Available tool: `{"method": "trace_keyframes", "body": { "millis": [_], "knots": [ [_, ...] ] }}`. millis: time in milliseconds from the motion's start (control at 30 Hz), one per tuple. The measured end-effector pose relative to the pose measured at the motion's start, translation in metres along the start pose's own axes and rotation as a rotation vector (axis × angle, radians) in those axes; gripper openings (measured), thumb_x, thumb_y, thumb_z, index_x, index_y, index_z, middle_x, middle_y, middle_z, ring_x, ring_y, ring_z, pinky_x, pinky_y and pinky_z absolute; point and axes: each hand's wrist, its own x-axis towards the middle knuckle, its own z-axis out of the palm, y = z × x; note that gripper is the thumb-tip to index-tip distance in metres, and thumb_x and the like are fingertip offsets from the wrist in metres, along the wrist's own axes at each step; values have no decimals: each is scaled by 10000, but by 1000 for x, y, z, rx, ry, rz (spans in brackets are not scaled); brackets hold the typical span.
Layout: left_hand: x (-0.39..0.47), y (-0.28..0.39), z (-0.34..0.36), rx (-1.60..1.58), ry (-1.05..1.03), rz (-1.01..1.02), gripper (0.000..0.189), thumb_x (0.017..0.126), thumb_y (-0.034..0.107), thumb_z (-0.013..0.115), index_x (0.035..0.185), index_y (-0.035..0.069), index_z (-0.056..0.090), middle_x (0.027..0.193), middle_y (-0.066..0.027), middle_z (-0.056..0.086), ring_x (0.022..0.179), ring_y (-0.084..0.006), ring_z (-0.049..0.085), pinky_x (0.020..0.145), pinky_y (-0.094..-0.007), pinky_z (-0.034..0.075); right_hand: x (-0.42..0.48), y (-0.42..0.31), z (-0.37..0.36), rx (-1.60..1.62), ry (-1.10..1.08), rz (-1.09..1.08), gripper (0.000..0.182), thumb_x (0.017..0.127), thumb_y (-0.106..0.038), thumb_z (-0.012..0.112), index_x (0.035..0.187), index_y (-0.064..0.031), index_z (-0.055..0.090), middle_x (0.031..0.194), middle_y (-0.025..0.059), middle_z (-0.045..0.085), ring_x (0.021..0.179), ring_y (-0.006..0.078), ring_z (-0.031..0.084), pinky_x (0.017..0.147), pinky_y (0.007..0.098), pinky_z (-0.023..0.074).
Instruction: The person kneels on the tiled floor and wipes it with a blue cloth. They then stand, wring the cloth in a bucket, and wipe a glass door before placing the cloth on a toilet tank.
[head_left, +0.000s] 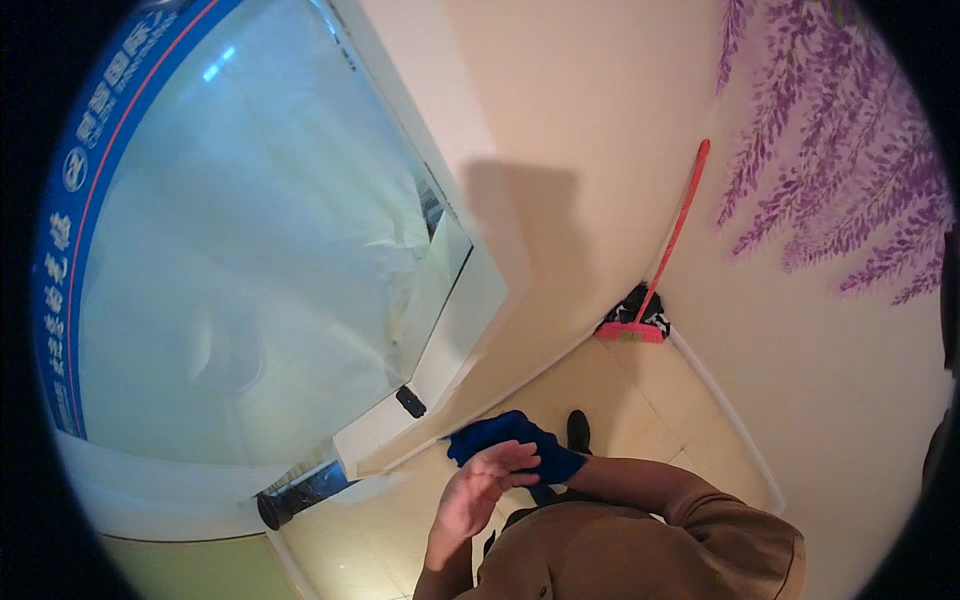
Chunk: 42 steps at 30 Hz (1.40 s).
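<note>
My left hand (487, 484) is raised in front of my chest, its fingers extended and slightly bent, with nothing seen in it. Just behind its fingertips lies a bunched dark blue cloth (506, 431). From the right, my forearm (626, 480) reaches to this cloth, which covers and hangs about my right hand; the fingers there are hidden. Left of my hands stands a large glass panel (247, 225) with a blue lettered band (97, 172) along its outer edge. A small black object (411, 401) rests on the white ledge (450, 352) by the glass.
A red-handled broom (679, 217) with a pink head leans in the corner against a black plastic bag (626, 307). Purple flowers are painted on the right wall (810, 165). A dark cylindrical object (276, 510) is near the ledge's lower end. Tiled floor (622, 382) shows around my shoe.
</note>
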Motion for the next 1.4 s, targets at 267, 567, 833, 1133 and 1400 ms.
{"method": "trace_keyframes", "body": {
  "millis": [267, 567, 833, 1133, 1400],
  "knots": [
    [-31, -88, -43, -806, -274, 28, 877, 984, 635, 442, 1584, 50, 184, 1592, -256, 294, 1422, -466, 361, 1129, -637, 318, -8, 75, 17, 160, 139, 282, 376, 1024, -458, 461, 1162, -110, 497, 1054, 112, 534, 930, 225, 455, 777, 396, 321],
    [-147, -169, -27, -685, -44, 120, 697, 1048, 553, 342, 1537, 57, 329, 1509, -240, 435, 1303, -422, 524, 1044, -558, 465, -67, 128, 19, 205, 257, 387, 432, 1030, -512, 396, 914, -136, 575, 733, 71, 597, 578, 202, 514, 481, 406, 384],
    [-216, -206, -52, -397, 672, 218, 492, 1057, 460, 397, 1324, 78, 557, 1268, -149, 646, 1142, -324, 637, 986, -475, 511, -37, 116, 94, -627, 294, 106, 371, 1053, -384, 485, 1078, -55, 654, 889, 52, 681, 737, 185, 619, 662, 329, 515],
    [-141, -203, -10, 562, 653, 175, 224, 895, 195, 621, 1055, 39, 638, 1034, -91, 647, 945, -227, 608, 796, -362, 490, -72, 64, 102, -1777, -615, -498, 342, 846, -373, 649, 994, -65, 660, 1017, 198, 649, 914, 387, 618, 811, 506, 489],
    [-59, -217, 0, -72, 752, 160, 309, 991, 298, 500, 1181, 79, 606, 1117, -75, 657, 1029, -194, 623, 889, -342, 508, -96, -9, 65, -1647, -295, -167, 492, 954, -375, 641, 1252, 14, 599, 1223, 239, 631, 1114, 375, 616, 987, 415, 476]
  ]
}}
